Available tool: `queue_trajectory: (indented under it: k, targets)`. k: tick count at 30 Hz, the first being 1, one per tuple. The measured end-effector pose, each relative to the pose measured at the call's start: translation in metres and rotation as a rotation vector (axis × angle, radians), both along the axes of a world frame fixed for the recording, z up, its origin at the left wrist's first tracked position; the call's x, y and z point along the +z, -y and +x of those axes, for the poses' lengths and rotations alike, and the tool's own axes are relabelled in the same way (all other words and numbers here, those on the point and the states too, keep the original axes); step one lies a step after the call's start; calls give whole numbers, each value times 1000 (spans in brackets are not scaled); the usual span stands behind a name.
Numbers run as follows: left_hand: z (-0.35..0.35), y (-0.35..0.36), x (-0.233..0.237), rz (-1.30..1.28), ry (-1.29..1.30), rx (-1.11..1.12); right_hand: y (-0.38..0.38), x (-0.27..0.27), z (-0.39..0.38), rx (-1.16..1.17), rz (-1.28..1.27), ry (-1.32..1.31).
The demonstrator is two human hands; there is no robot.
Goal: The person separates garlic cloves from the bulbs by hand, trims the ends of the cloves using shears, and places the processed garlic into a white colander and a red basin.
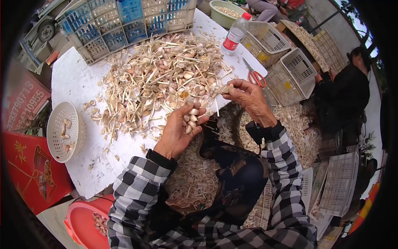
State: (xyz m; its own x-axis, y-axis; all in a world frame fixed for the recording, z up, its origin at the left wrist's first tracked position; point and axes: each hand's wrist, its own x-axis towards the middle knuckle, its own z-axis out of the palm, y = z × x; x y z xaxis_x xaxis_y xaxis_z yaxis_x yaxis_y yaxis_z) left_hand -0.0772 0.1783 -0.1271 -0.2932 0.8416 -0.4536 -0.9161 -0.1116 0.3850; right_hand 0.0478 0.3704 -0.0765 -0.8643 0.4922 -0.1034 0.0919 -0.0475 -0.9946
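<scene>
My left hand [180,128] is cupped at the table's near edge and holds several peeled garlic cloves [192,118] against the palm. My right hand [248,97] is a little to the right and pinches a single garlic clove [227,88] between thumb and fingers. Both hands sit just in front of a big heap of garlic stalks, skins and cloves [161,79] spread over the white table [74,79]. Both sleeves are black-and-white check.
A small white basket [62,130] with a few cloves lies at the left. Behind the heap stand a blue-white crate [124,20], a water bottle [234,35] and red-handled scissors [256,76]. White crates [296,72], a red basin [89,222] and a seated person [348,91] surround the table.
</scene>
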Motion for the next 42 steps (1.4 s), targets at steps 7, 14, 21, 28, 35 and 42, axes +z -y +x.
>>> queue_trajectory:
  k: [7, 14, 21, 28, 35, 42]
  targets:
    - [3, 1, 2, 76, -23, -81, 34, 0, 1, 62, -168, -8]
    - [-12, 16, 7, 42, -9, 61, -50, -41, 113, -202, 912, 629]
    - [-7, 10, 7, -20, 1, 48, -86, -40, 30, -312, 946, 419]
    - [-12, 8, 6, -52, 22, 65, -136, -79, -79, -182, 1338, 375]
    - [-13, 10, 7, -14, -9, 34, -145, -80, -59, -452, 1483, 128]
    - [-10, 10, 7, -22, 10, 54, -51, -59, -49, 10, 937, 108]
